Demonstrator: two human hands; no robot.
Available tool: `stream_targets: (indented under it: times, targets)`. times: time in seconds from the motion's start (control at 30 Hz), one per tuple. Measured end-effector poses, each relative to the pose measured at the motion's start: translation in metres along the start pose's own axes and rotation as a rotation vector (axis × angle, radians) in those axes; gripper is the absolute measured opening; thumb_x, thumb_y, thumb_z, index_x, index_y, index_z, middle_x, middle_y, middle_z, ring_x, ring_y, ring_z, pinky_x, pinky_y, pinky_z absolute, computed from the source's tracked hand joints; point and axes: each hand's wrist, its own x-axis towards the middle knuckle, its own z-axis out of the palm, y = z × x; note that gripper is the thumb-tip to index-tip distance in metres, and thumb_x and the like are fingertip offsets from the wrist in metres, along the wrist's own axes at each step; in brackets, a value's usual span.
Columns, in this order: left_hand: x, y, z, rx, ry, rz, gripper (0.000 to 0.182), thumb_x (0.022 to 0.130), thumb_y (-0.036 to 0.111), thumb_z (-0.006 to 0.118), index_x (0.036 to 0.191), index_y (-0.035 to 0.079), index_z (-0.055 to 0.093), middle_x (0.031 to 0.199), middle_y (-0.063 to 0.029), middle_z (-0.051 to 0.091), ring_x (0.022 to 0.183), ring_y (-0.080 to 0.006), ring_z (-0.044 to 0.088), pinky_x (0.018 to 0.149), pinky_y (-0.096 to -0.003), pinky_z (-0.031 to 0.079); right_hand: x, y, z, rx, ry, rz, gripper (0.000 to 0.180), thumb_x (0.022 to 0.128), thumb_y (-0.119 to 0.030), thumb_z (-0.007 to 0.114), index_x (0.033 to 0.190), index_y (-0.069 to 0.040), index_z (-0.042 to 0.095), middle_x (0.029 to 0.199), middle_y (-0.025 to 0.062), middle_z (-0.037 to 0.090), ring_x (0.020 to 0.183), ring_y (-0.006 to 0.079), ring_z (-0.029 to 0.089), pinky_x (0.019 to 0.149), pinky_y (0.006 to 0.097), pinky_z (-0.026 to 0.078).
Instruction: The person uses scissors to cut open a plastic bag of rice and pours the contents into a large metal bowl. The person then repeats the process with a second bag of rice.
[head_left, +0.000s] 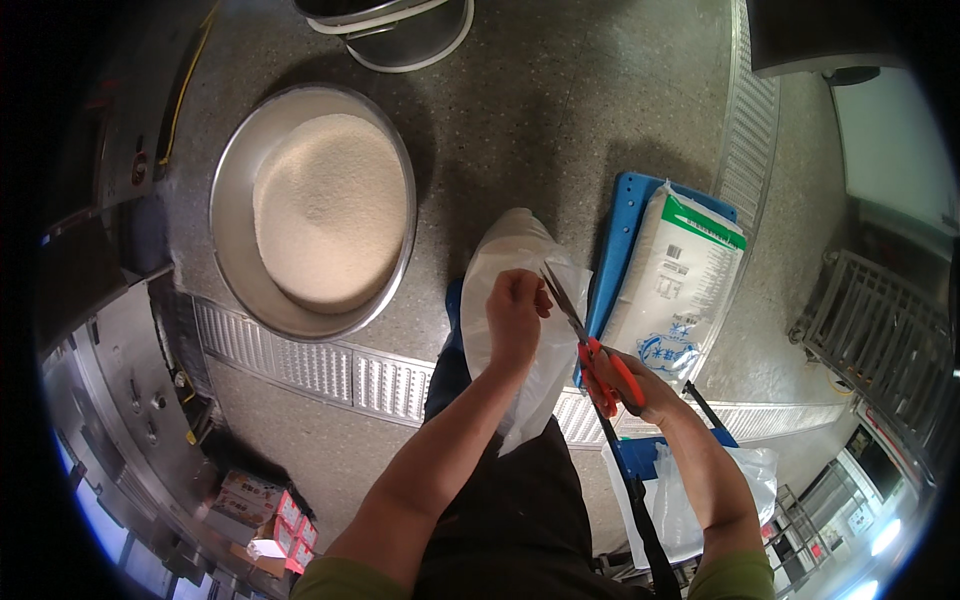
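My left hand (517, 315) has its fingers curled over a white translucent plastic bag (484, 277) that hangs in front of my legs; whether they pinch its edge is hard to see. Red-handled scissors (596, 367) are in my right hand (626, 386), blades slightly parted and pointing up-left, their tips close beside my left fingers. To the left, a large round metal basin (232, 217) on the floor holds a heap of pale rice grains (330, 217). A full, printed white rice sack (667, 285) with a green band lies on a blue plastic platform (619, 255) at the right.
Perforated metal drain covers (390, 386) cross the floor. A metal pot with a white rim (409, 45) stands at the top. Further white plastic (682, 502) lies by a blue trolley at lower right. Cartons (255, 510) are at lower left, a metal rack (877, 315) at right.
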Motion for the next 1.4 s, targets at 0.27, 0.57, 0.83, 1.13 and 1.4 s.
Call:
stream_targets:
  times: [0.27, 0.57, 0.83, 1.13, 1.4]
  targets:
    - [-0.001, 0.005, -0.002, 0.132, -0.063, 0.083, 0.012, 0.092, 0.008, 0.049, 0.083, 0.002, 0.053, 0.067, -0.0030, 0.054, 0.057, -0.0086, 0.047, 0.054, -0.0220, 0.039, 0.025, 0.004, 0.002, -0.145, 0.060, -0.042, 0.054, 0.089, -0.058, 0.046, 0.095, -0.005, 0.054, 0.065, 0.0008, 0.053, 0.053, 0.0085, 0.051, 0.047, 0.0231, 0.040]
    - [0.000, 0.003, -0.008, 0.152, -0.130, 0.102, 0.012, 0.092, 0.009, 0.050, 0.083, 0.001, 0.054, 0.066, -0.0036, 0.054, 0.057, -0.0094, 0.050, 0.054, -0.0228, 0.041, 0.040, 0.003, 0.020, -0.095, 0.155, -0.190, 0.055, 0.091, -0.059, 0.039, 0.101, -0.007, 0.052, 0.067, -0.0044, 0.048, 0.055, 0.0039, 0.045, 0.050, 0.0188, 0.037]
    - [0.000, 0.020, -0.022, -0.041, -0.056, 0.049, 0.009, 0.094, 0.013, 0.051, 0.091, 0.004, 0.053, 0.082, -0.0058, 0.059, 0.064, -0.0096, 0.053, 0.060, -0.0238, 0.041, 0.014, -0.016, 0.011, 0.145, 0.108, -0.404, 0.072, 0.080, -0.071, 0.046, 0.098, -0.001, 0.050, 0.067, 0.0041, 0.050, 0.051, 0.0132, 0.049, 0.047, 0.0236, 0.040]
    - [-0.011, 0.034, -0.018, 0.064, -0.376, -0.020, 0.017, 0.091, 0.012, 0.054, 0.105, 0.003, 0.054, 0.069, -0.0017, 0.050, 0.057, -0.0098, 0.048, 0.052, -0.0242, 0.038, -0.009, 0.014, -0.004, 0.091, 0.004, -0.350, 0.090, 0.065, -0.080, 0.052, 0.107, 0.000, 0.049, 0.066, 0.0057, 0.053, 0.053, 0.0132, 0.052, 0.048, 0.0227, 0.042]
    - [0.010, 0.045, -0.003, 0.207, -0.640, -0.185, 0.021, 0.087, 0.013, 0.060, 0.105, 0.000, 0.059, 0.065, 0.0015, 0.047, 0.053, -0.0070, 0.042, 0.049, -0.0225, 0.032, 0.001, 0.017, 0.008, 0.168, -0.152, -0.295, 0.091, 0.058, -0.087, 0.044, 0.092, -0.003, 0.049, 0.068, 0.0044, 0.051, 0.056, 0.0140, 0.051, 0.052, 0.0242, 0.040]
